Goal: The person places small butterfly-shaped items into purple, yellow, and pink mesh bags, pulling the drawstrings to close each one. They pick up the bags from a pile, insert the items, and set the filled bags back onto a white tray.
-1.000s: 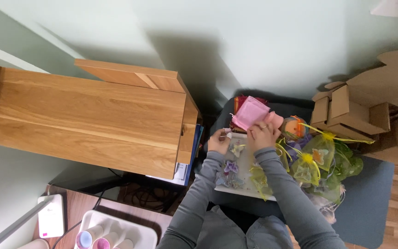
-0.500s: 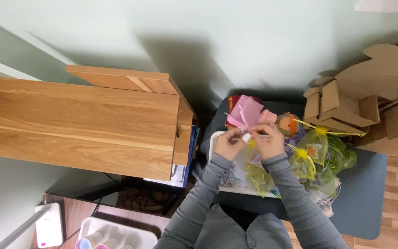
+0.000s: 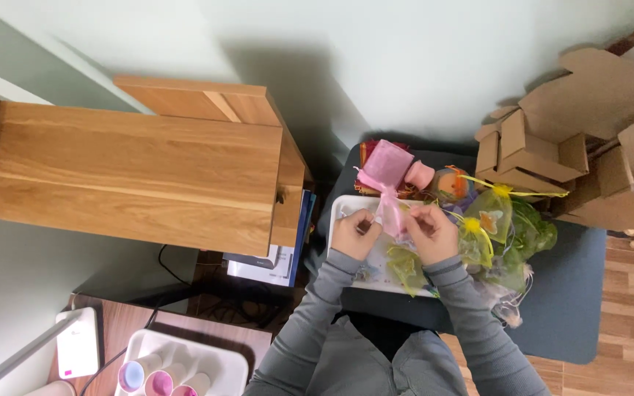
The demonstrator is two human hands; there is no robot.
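Wooden flooring and a brown desktop fill the nearest edge of the view, where a white tray of coloured paper cups (image 3: 157,374) sits beside a small white device (image 3: 78,343). Above the grey-sleeved arms lies a dark blue cushioned surface (image 3: 566,293) carrying a white rectangular tray (image 3: 343,209), placed straight in front of the person so both hands can work over it.

On that tray the left hand (image 3: 354,233) and the right hand (image 3: 431,232) are each pinched narrowly on the drawstrings of a pink sheer organza pouch (image 3: 386,170), one to either side of its neck, which seems to be why the fabric bunches there. The pouch's body spreads out beyond the tray's far edge. A yellow-green sheer pouch (image 3: 408,268) lies on the tray under the right wrist.

Just right of the hands, a heap of green and yellow sheer pouches with butterfly shapes inside (image 3: 504,235) is within easy reach. Farther right stand folded brown cardboard boxes (image 3: 552,147). To the left a light oak cabinet (image 3: 133,176) stands against the pale green wall (image 3: 405,51).
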